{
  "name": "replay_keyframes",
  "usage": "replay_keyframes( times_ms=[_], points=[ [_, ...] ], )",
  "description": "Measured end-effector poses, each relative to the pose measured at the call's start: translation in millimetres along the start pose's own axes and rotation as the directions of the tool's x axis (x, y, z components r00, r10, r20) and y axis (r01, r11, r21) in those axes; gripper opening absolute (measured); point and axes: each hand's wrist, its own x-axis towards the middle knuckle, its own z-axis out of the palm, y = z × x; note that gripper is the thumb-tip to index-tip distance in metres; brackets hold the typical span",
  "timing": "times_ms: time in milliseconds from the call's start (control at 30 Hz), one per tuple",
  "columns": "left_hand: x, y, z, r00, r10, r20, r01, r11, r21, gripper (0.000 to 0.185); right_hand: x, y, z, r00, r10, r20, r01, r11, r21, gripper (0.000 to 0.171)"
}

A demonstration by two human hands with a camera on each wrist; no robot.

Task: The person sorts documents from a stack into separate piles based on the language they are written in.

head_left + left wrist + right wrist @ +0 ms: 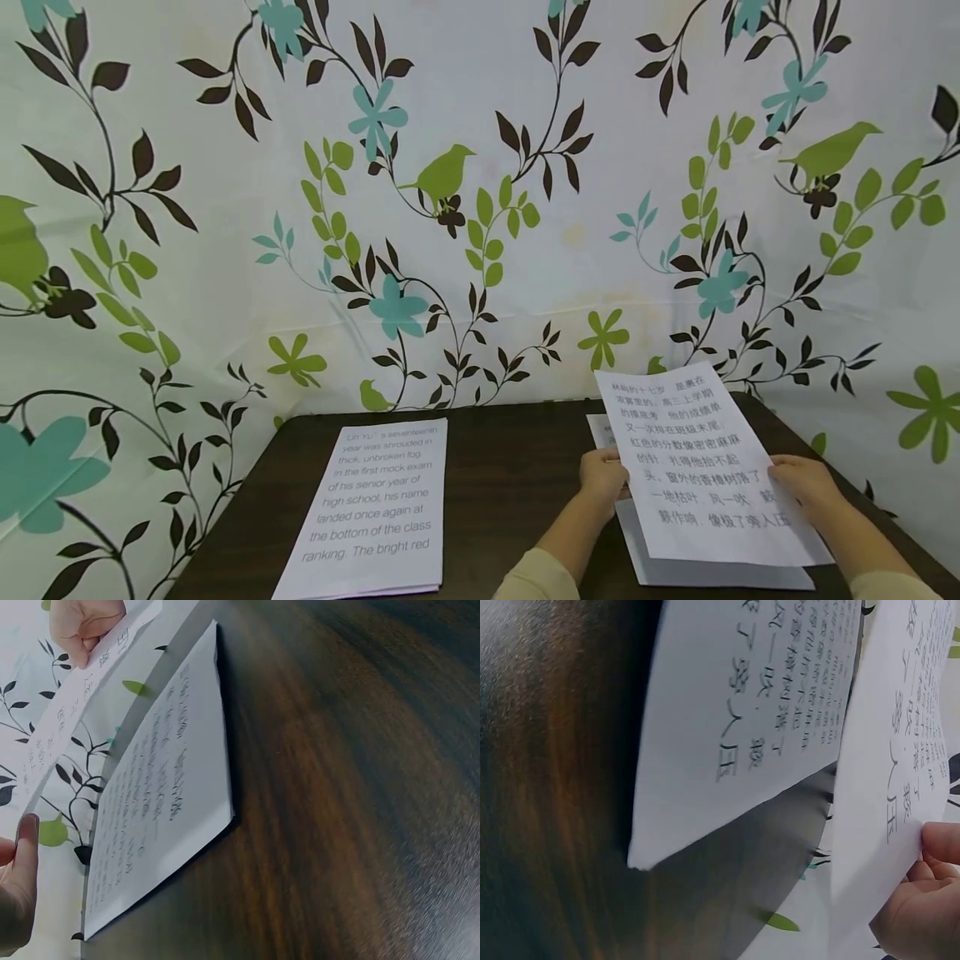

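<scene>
A white sheet of paper [693, 467] printed with Chinese characters is held raised and tilted above the table. My left hand [603, 472] pinches its left edge, while my right hand [810, 483] grips the right edge between thumb and fingers. The right wrist view shows the right thumb on the printed face of the sheet [866, 825]. Below it lies a stack of paper [176, 757] with Chinese print, apart from the raised sheet. In the head view the raised sheet covers most of that stack [720, 575].
On the left of the dark wood-grain table [517, 500] lies another paper stack [375, 500], printed in English. Behind and beside the table hangs a white backdrop [480, 83] patterned with leaves, flowers and green birds; it meets the table's back edge.
</scene>
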Motion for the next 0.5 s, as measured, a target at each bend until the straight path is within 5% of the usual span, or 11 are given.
replay_keyframes(
  times_ms=[333,500],
  points=[
    [-5.4,-6.0,1.7,0.999,-0.014,-0.031,0.014,1.0,0.015,0.04,4,17,10,0.992,0.124,-0.027,-0.119,0.985,0.126,0.044],
    [-6.6,-12.3,-0.8,0.999,-0.03,-0.044,0.032,0.998,0.046,0.04,3,22,16,0.992,0.121,-0.041,-0.112,0.979,0.169,0.044]
  ],
)
